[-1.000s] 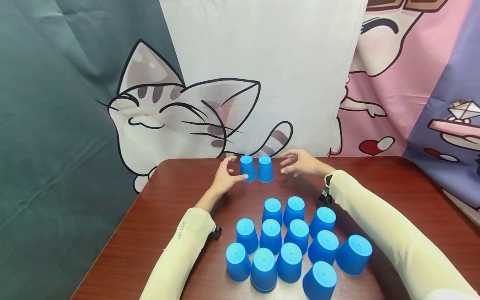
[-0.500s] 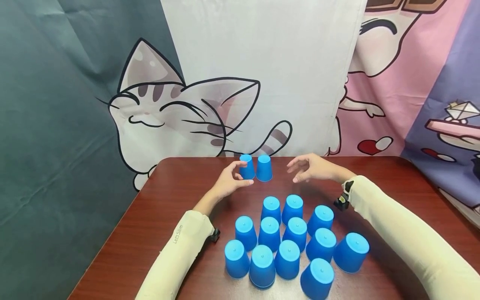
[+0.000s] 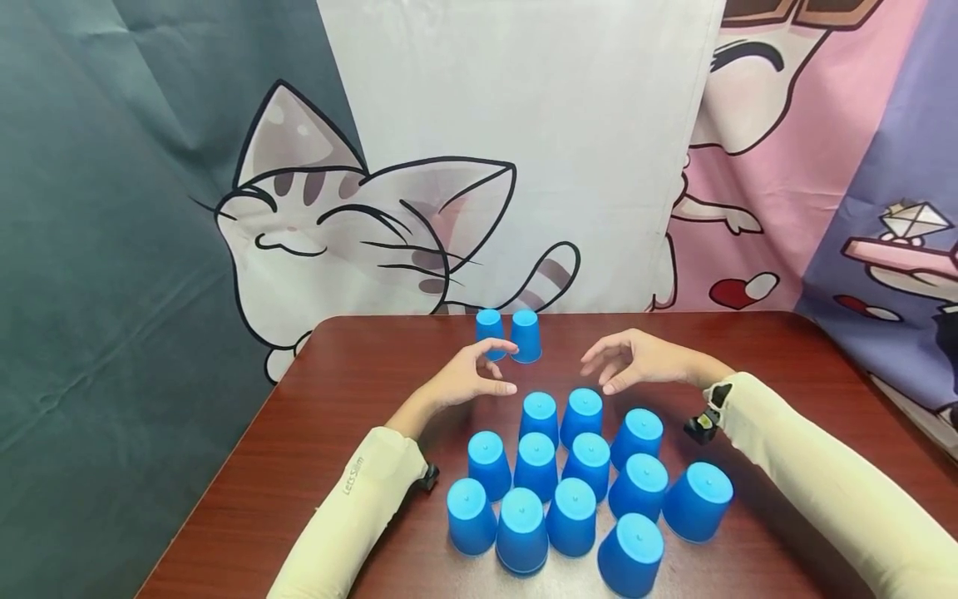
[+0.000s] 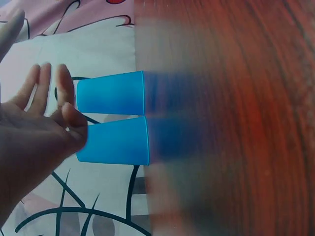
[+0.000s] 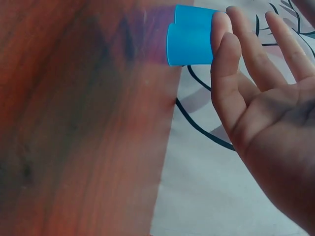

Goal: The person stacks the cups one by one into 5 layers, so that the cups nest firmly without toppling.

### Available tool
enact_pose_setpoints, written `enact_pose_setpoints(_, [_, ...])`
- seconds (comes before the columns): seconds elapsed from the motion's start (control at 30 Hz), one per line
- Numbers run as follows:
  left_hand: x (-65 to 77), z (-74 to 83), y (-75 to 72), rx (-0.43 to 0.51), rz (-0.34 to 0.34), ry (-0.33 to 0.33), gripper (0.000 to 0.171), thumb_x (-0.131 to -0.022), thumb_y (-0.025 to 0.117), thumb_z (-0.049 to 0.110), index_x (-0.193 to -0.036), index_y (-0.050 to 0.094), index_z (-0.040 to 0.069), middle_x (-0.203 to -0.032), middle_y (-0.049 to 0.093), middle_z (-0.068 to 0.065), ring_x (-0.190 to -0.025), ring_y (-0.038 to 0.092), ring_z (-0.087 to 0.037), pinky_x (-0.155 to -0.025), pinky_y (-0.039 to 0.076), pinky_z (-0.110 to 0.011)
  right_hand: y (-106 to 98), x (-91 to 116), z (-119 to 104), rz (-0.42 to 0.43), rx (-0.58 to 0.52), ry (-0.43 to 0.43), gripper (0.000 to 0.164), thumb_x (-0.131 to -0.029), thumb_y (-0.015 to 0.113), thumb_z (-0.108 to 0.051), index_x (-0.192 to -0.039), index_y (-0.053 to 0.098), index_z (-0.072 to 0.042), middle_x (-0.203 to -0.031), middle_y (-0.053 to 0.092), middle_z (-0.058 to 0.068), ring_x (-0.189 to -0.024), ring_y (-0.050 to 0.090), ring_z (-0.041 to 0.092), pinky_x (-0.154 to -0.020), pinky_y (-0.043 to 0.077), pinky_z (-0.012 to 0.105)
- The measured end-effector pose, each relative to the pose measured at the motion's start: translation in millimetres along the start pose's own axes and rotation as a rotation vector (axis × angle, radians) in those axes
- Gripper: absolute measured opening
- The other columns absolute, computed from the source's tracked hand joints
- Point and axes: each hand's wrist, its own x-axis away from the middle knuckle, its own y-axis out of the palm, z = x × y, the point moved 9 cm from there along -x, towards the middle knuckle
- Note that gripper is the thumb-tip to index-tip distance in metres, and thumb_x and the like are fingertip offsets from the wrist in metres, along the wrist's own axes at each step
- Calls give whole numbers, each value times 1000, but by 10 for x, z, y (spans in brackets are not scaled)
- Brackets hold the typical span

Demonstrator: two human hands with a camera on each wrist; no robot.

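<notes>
Two blue cups stand upside down side by side near the table's far edge: a left cup [image 3: 489,323] and a right cup [image 3: 526,338]. My left hand [image 3: 473,376] hovers on the near side of them, hiding part of the left cup, its thumb and fingers spread in a loose curve around nothing. Over to the right, my right hand [image 3: 645,361] hangs in the air, relaxed and holding nothing. Both wrist views show the pair, the left wrist view with its nearer cup [image 4: 115,141] partly behind my thumb. Between and below my hands stand several more upturned blue cups [image 3: 535,462].
The reddish-brown wooden table [image 3: 299,466] reaches back to a cloth backdrop [image 3: 614,125] printed with cartoon animals. Loosely rowed cups cover its near middle, with an outer cup [image 3: 698,502] at the right and a front cup [image 3: 632,555] closest to me.
Both hands have drawn back from the far pair towards me; the right one also shifted right. The left has slid slightly right, in front of the left cup. The cups stay in place.
</notes>
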Motion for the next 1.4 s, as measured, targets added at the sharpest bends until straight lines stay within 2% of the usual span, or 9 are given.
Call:
enact_pose_setpoints(0.13, [14,100,91,-26,-60,63,54,-86,77,18,-136,57,17,-118,64,-2,-94,60,-22,-73,55,-36,73,51,0,-13,4,-1,47,-86,78,-13,-130,60,-8,-125,65,19,-101,70,31,-81,58,42])
enact_pose_setpoints(0.23, [21,136,178,-54,-116,81,52,-86,77,20,-135,59,18,-122,64,0,-97,59,-22,-78,54,-37,129,62,-12,-25,-4,1,47,-86,78,-15,-129,61,-10,-125,67,12,-102,70,28,-81,58,44])
enact_pose_setpoints(0.43, [28,178,327,-118,-216,71,56,-83,79,33,-135,59,22,-125,63,7,-103,59,-16,-81,54,-35,257,62,-59,-83,-52,-8,49,-85,78,-16,-130,61,-8,-118,70,9,-102,70,31,-81,58,46])
enact_pose_setpoints(0.57, [20,208,396,-143,-266,78,53,-84,79,32,-133,61,20,-122,64,9,-103,58,-14,-81,54,-33,337,55,-99,-139,-77,-45,50,-86,77,-16,-130,59,-2,-117,71,10,-103,69,32,-83,57,47])
enact_pose_setpoints(0.73, [18,243,429,-158,-296,76,49,-86,78,29,-130,63,18,-115,66,9,-102,60,-12,-81,55,-31,369,30,-119,-156,-63,-69,46,-86,78,-15,-128,62,-6,-117,71,9,-104,69,30,-84,57,45])
enact_pose_setpoints(0.93, [17,204,481,-148,-342,49,52,-85,79,28,-133,62,16,-113,68,11,-102,62,-9,-84,54,-31,402,15,-104,-157,-65,-76,44,-86,77,-14,-127,63,-7,-117,71,9,-104,70,30,-85,57,45])
enact_pose_setpoints(1.1, [12,175,516,-127,-352,64,53,-85,79,27,-133,61,14,-110,70,10,-101,65,-9,-86,54,-31,412,12,-66,-152,-61,-65,42,-87,77,-14,-126,63,-9,-116,71,9,-104,70,30,-85,57,45])
enact_pose_setpoints(1.4, [-80,194,460,-163,-289,82,49,-86,78,26,-130,62,15,-113,69,7,-102,64,-8,-86,54,-30,344,78,-19,-126,-84,-50,40,-87,75,-11,-125,62,-8,-116,70,11,-104,69,33,-86,56,46])
